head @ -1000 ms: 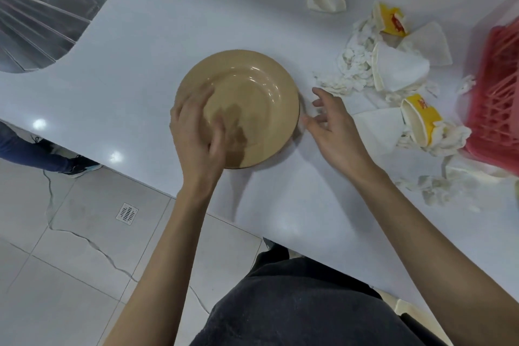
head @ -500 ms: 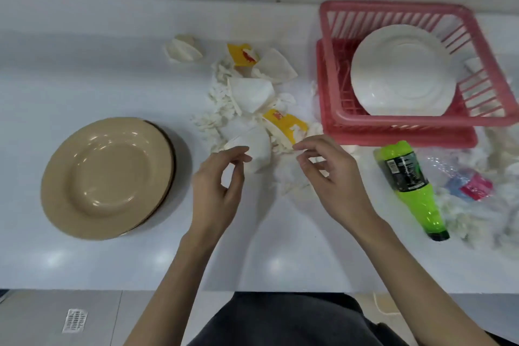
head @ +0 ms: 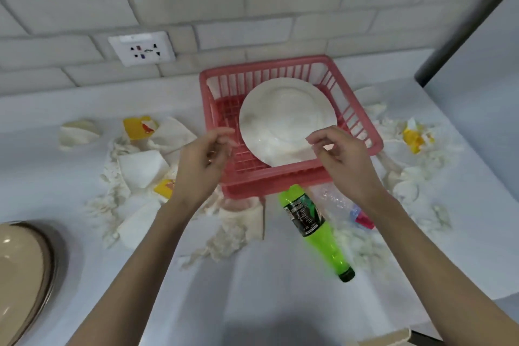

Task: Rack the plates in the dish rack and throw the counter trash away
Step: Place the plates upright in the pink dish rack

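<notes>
Left hand [head: 203,161] held over near-left corner of pink dish rack [head: 355,118], fingers loosely curled, nothing gripped. Right hand [head: 344,161] held over rack's near edge, fingers loosely curled, likewise empty; contact with white plate [head: 283,118] cannot be told. White plate leaned inside rack. Tan plates [head: 19,270] stacked at counter's near-left edge, well apart from rack. Green bottle [head: 311,227] laid on its side just in front of rack. Crushed paper cups [head: 140,167] and tissue scraps [head: 224,241] scattered over white counter [head: 252,295] on both sides of rack.
</notes>
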